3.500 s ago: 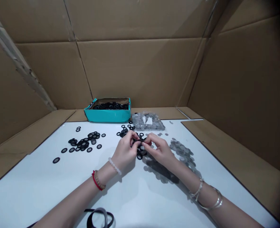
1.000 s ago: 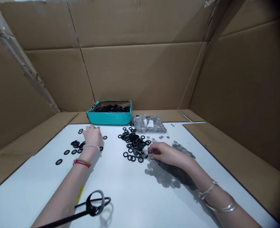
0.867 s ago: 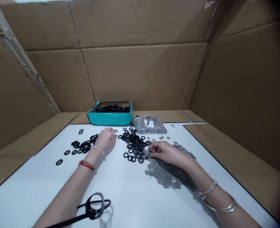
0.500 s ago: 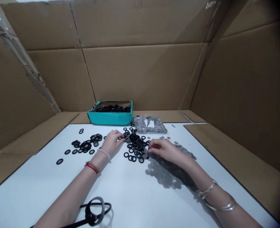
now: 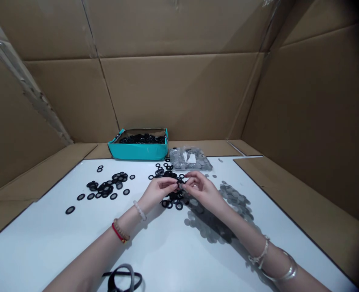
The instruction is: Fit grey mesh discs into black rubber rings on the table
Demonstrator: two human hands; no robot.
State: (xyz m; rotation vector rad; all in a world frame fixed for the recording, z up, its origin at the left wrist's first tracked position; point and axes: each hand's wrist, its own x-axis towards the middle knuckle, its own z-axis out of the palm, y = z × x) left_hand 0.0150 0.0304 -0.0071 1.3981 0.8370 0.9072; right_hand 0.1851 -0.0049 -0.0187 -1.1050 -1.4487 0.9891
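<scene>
My left hand point(image 5: 160, 190) is closed in a pinch on a small black ring at its fingertips, over a pile of black rings point(image 5: 178, 206). Almost touching it, my right hand point(image 5: 202, 187) pinches a small grey disc point(image 5: 181, 186); the fingers partly cover both pieces. Loose grey discs point(image 5: 208, 229) lie spread under and beside my right forearm. Off to the left is a group of black rings with grey centres point(image 5: 106, 189), some overlapping and some lying singly.
A teal box point(image 5: 138, 152) full of black rings stands at the back. Beside it lies a clear bag of grey discs point(image 5: 191, 159). Cardboard walls point(image 5: 179, 93) enclose the white table point(image 5: 167, 251). A black looped item point(image 5: 121, 275) sits at the near edge.
My left hand has moved right from the pile's left edge, bringing a ring toward my right hand. The right hand has shifted slightly left, and the fingertips now meet. The view has shifted slightly.
</scene>
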